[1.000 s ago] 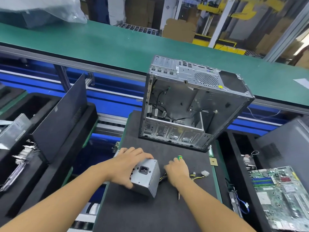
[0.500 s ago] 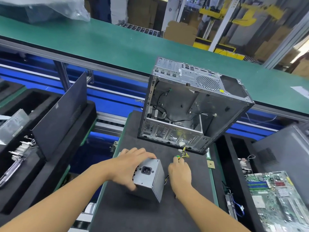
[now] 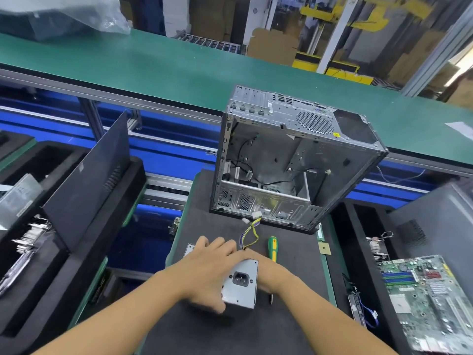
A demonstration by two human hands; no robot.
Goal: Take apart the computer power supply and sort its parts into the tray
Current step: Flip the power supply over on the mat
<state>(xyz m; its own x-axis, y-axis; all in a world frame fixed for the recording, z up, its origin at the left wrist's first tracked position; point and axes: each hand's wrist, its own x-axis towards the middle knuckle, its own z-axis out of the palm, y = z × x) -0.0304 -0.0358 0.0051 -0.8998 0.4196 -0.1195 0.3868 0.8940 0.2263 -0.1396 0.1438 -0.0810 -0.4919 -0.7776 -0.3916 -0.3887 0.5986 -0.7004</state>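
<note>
The power supply (image 3: 240, 285) is a grey metal box on the black mat (image 3: 294, 272), its socket face turned toward me. My left hand (image 3: 210, 267) grips it from the top, thumb under the near left edge. My right hand (image 3: 271, 275) lies against the box's right side, its fingers hidden behind the box. Yellow, black and purple cables (image 3: 249, 233) run from between my hands to white connectors (image 3: 256, 215) near the case. A screwdriver with a green and yellow handle (image 3: 272, 248) lies just right of my right hand.
The open computer case (image 3: 289, 160) stands at the mat's far end. A black foam tray (image 3: 89, 226) on the left holds a dark side panel (image 3: 84, 180) and a heat sink (image 3: 30, 239). On the right lie a motherboard (image 3: 430, 303) and a small chip (image 3: 324, 250). A green conveyor (image 3: 179, 67) runs behind.
My right hand left the cables and screwdriver and moved against the right side of the power supply. The cables now stretch toward the case. My left hand stayed on the box.
</note>
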